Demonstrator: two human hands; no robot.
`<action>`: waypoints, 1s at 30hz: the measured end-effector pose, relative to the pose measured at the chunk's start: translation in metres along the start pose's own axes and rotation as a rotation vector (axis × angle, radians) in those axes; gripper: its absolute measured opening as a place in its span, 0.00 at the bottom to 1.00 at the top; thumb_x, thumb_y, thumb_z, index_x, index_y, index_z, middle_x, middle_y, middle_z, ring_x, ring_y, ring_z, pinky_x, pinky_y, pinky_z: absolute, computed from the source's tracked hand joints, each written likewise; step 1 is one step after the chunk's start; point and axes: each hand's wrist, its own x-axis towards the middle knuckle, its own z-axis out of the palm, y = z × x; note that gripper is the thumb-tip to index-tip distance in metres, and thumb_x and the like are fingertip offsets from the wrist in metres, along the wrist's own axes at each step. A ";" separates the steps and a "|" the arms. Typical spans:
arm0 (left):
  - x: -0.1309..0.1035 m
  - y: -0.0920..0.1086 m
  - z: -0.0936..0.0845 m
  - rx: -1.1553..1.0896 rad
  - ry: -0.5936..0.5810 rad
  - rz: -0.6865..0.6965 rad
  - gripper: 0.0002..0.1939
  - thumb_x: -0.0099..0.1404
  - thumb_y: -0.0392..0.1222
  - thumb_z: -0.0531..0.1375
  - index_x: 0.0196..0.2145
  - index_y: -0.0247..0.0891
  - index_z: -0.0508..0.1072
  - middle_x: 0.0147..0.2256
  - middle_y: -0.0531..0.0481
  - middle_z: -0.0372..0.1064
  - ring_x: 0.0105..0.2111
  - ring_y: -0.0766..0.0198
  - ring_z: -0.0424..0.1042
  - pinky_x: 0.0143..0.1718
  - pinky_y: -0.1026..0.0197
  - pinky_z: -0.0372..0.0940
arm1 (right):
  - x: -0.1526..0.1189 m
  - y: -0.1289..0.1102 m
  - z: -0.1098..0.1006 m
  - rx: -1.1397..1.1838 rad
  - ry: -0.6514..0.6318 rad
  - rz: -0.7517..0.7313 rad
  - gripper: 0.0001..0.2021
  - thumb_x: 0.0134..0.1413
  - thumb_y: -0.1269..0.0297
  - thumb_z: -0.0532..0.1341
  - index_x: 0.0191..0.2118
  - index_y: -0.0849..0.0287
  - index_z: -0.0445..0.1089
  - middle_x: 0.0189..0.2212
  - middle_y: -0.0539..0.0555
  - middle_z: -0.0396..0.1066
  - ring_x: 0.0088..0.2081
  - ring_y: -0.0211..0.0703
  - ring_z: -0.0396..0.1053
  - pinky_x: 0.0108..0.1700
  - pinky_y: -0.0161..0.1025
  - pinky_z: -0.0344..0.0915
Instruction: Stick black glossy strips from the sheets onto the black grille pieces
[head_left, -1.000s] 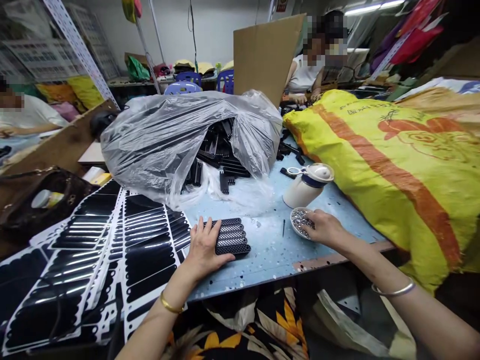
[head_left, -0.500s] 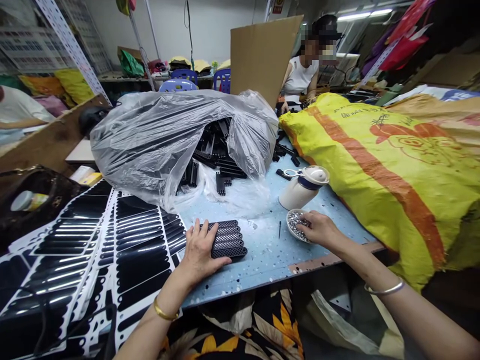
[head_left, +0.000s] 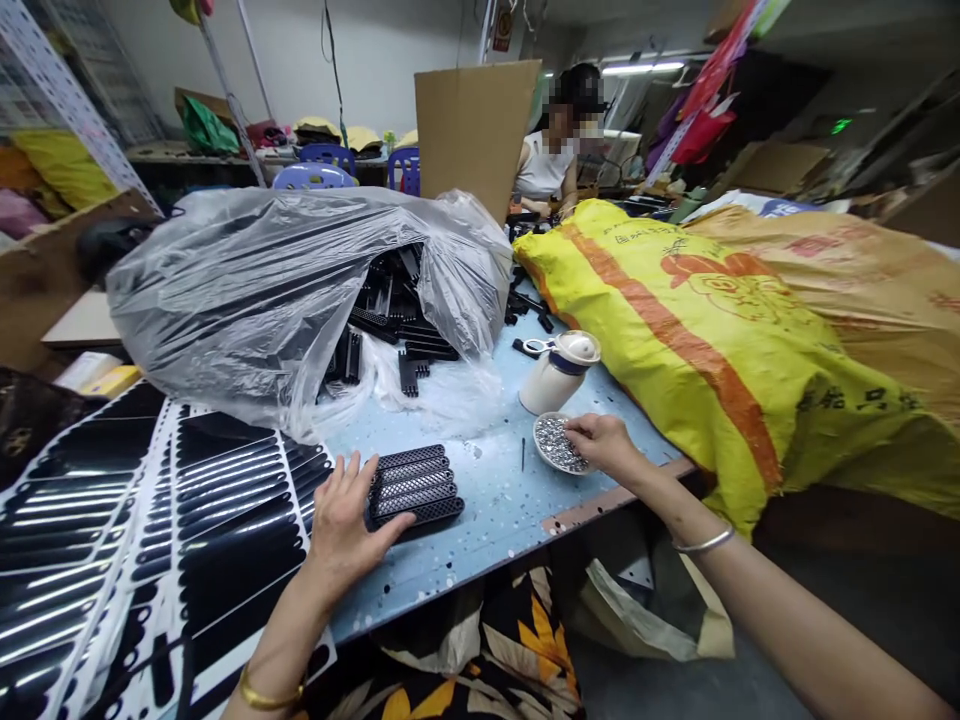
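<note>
The left hand (head_left: 349, 515) lies spread, ungripping, against black strips (head_left: 416, 485), the right hand's (head_left: 609, 447) bent fingers touch studs (head_left: 555, 436) in a dish (head_left: 541, 458), grasp unclear, with bare table (head_left: 484, 505) between, edge nearer, and a lettered sack (head_left: 757, 365) beyond.

Workshop for small-parts handwork: blue speckled worktable (head_left: 480, 525) bears a gaping plastic bag (head_left: 247, 290) of black parts (head_left: 386, 300), sheets of black strips (head_left: 232, 510), a dish (head_left: 564, 470) of small shiny pieces (head_left: 555, 438). Bulging yellow sack (head_left: 675, 350) at right; another worker (head_left: 544, 170) beyond, near tall cardboard (head_left: 472, 130). Perforated metal post (head_left: 79, 105), strip light (head_left: 652, 68) overhead.
</note>
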 end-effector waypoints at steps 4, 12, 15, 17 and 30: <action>-0.005 -0.008 -0.002 -0.012 0.036 -0.020 0.39 0.56 0.60 0.67 0.60 0.35 0.69 0.59 0.28 0.68 0.63 0.31 0.61 0.56 0.35 0.62 | -0.005 -0.011 -0.007 0.076 0.001 0.001 0.11 0.53 0.67 0.58 0.32 0.59 0.80 0.20 0.53 0.76 0.23 0.46 0.74 0.27 0.38 0.69; 0.007 -0.001 -0.009 -0.095 -0.086 -0.090 0.29 0.61 0.44 0.62 0.60 0.37 0.70 0.60 0.31 0.68 0.63 0.34 0.62 0.56 0.34 0.62 | -0.022 -0.145 0.027 0.255 -0.266 -0.507 0.11 0.57 0.69 0.57 0.36 0.57 0.79 0.29 0.54 0.77 0.25 0.41 0.73 0.30 0.37 0.69; 0.015 0.004 -0.010 -0.113 -0.116 -0.066 0.26 0.61 0.35 0.58 0.58 0.40 0.72 0.60 0.36 0.69 0.63 0.37 0.63 0.57 0.34 0.62 | -0.024 -0.196 0.055 0.214 -0.299 -0.604 0.10 0.55 0.74 0.59 0.34 0.57 0.78 0.30 0.54 0.75 0.33 0.43 0.73 0.38 0.38 0.68; 0.019 0.006 -0.010 -0.091 -0.146 -0.048 0.26 0.61 0.32 0.56 0.56 0.40 0.73 0.60 0.37 0.69 0.63 0.37 0.63 0.57 0.34 0.62 | -0.022 -0.214 0.069 0.185 -0.320 -0.637 0.10 0.54 0.76 0.59 0.31 0.58 0.78 0.30 0.54 0.74 0.33 0.43 0.72 0.38 0.37 0.67; 0.032 0.007 -0.011 -0.050 -0.220 -0.049 0.20 0.63 0.31 0.55 0.49 0.41 0.78 0.58 0.38 0.71 0.60 0.37 0.66 0.55 0.34 0.63 | -0.008 -0.195 0.075 0.142 -0.271 -0.636 0.13 0.55 0.78 0.59 0.39 0.58 0.79 0.32 0.55 0.75 0.35 0.43 0.73 0.40 0.38 0.68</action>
